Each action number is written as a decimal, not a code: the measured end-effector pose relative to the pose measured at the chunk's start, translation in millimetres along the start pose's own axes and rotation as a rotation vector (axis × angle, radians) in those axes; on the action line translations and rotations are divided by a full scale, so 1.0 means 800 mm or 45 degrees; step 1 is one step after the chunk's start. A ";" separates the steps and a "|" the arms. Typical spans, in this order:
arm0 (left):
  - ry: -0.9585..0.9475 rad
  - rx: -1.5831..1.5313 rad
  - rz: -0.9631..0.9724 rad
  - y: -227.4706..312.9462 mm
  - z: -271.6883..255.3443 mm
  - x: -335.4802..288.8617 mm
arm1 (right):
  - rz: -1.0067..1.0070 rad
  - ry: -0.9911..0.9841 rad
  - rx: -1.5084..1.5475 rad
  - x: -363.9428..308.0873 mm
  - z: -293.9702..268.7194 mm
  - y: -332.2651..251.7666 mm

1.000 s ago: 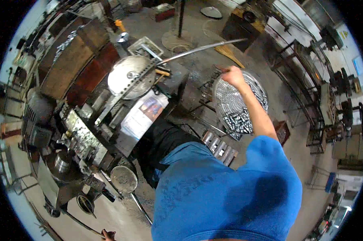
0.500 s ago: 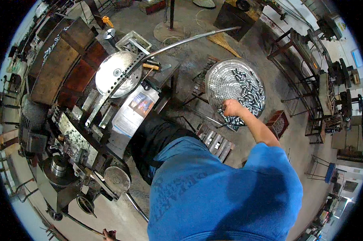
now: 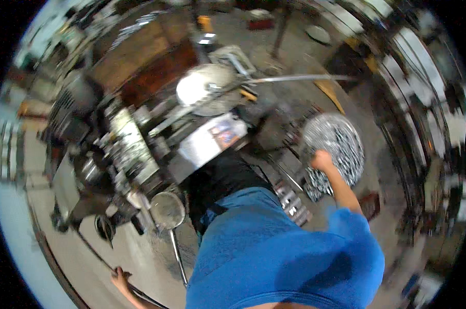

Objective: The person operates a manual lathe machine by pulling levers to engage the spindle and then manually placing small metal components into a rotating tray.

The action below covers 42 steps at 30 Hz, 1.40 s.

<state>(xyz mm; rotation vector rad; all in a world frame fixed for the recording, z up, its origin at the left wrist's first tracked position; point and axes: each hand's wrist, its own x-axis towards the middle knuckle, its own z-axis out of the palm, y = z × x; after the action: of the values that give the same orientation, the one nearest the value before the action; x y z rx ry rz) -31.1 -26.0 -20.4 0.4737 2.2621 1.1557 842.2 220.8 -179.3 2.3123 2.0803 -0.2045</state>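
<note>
My left hand (image 3: 120, 278) is at the lower left, closed around a long dark bar (image 3: 94, 252) that runs up to the machine. My right hand (image 3: 322, 160) is closed at the left part of a round perforated metal tray (image 3: 315, 129). Many small shiny metal cylinders (image 3: 348, 154) are heaped on the tray's right and near side. Blur hides what the right fingers hold, if anything. Left of the tray, a machine bench carries a pale metal disc (image 3: 204, 90) with a flat bar lying across it, and a printed sheet (image 3: 212, 139).
A round plate (image 3: 167, 210) on the machine is close to my body, above a shiny slanting rod (image 3: 178, 257). A red bin (image 3: 369, 205) stands on the floor right of the tray. A straw broom (image 3: 329, 93) lies beyond it. Racks line the right side.
The view has swung, so the bench and tray appear lower and farther right. More of my left hand and forearm shows on the dark bar. My right hand stays at the tray.
</note>
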 end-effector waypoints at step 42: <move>0.588 0.885 0.498 0.080 -0.009 -0.111 | -1.763 0.133 0.072 0.115 -0.295 -0.825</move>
<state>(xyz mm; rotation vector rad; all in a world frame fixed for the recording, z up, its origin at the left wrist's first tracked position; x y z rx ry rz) 37.9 -41.4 63.4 1.0386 3.0700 0.6438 215.9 408.7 90.0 0.4899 3.2705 -0.1322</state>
